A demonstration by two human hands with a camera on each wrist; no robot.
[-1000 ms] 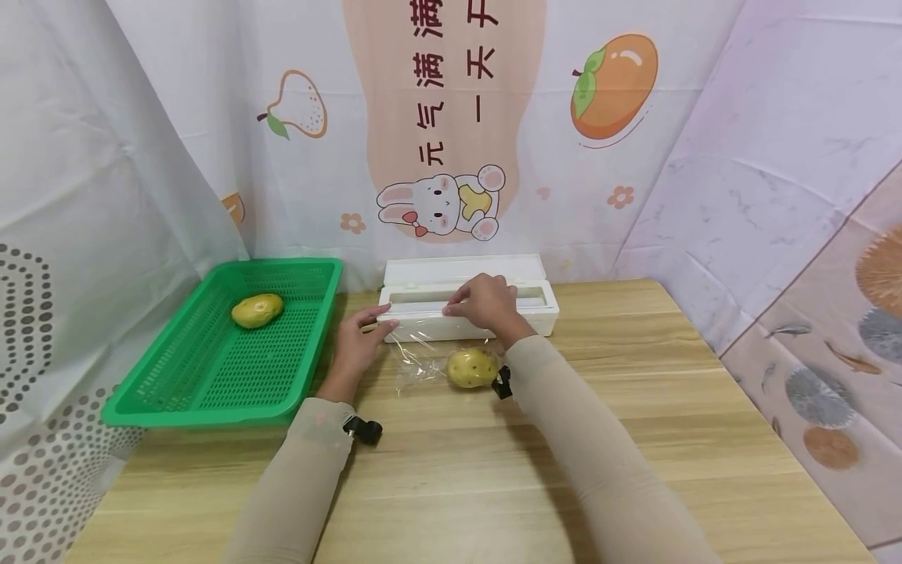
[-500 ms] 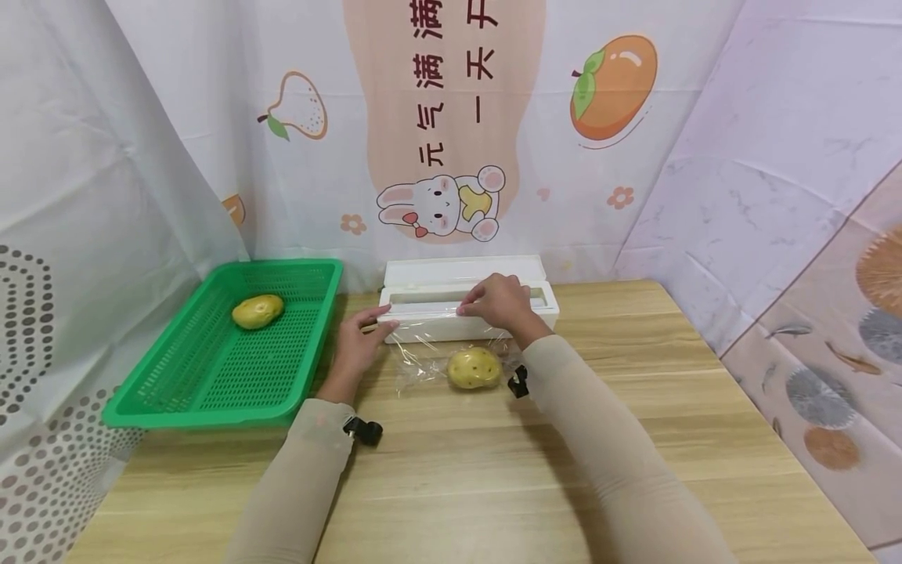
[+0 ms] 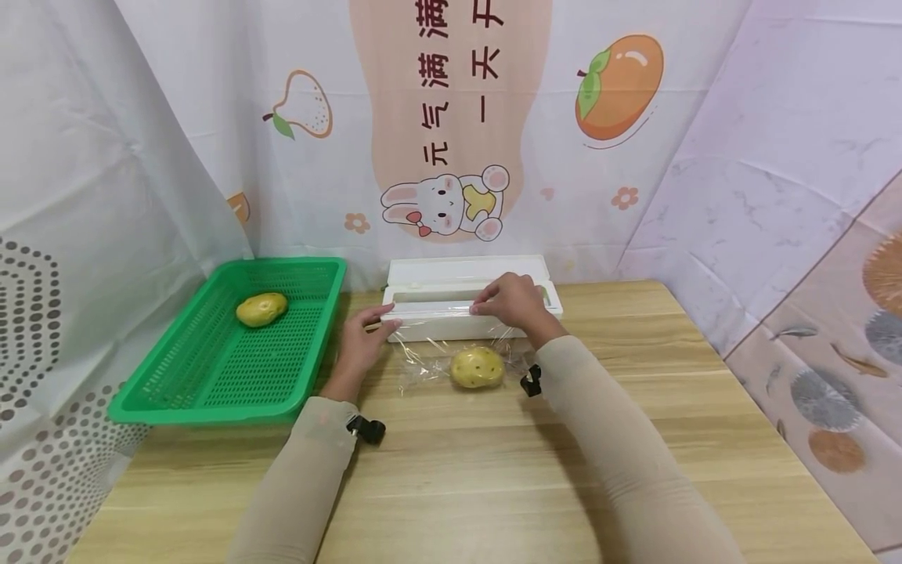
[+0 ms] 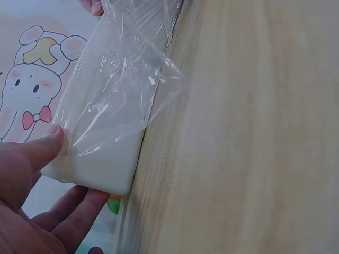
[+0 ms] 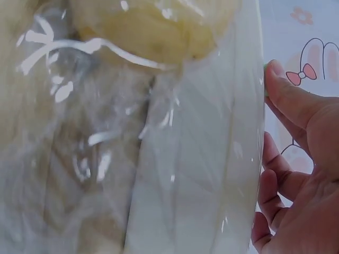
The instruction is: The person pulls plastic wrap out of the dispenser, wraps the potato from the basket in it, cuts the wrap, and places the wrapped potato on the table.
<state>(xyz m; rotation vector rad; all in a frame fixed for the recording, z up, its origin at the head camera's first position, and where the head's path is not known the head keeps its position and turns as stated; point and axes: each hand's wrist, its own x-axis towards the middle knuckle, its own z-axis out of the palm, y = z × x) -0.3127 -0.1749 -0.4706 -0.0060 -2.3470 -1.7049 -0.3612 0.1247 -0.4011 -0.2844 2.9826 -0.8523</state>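
An open white cling film dispenser [image 3: 451, 329] stands at the back of the table, its lid [image 3: 465, 270] tilted back. Clear cling film [image 3: 423, 366] hangs over its front edge onto the table and covers a potato [image 3: 477, 368]. My left hand [image 3: 361, 342] grips the dispenser's left end, the thumb on the film near the edge and fingers underneath, as the left wrist view shows. At the dispenser's front top edge, my right hand [image 3: 517, 301] pinches a small slide cutter, mostly hidden; a bit of green [image 5: 266, 80] shows beside the thumb in the right wrist view.
To the left, a green plastic basket [image 3: 310, 345] holds a second potato [image 3: 261, 310]. A printed curtain [image 3: 303, 196] hangs directly behind the dispenser. Bare wooden tabletop [image 3: 451, 478] lies in front of the potato.
My right hand has slid rightward along the dispenser's front edge, from left of its middle to right of it. The left hand keeps its hold on the left end; the potato stays in place.
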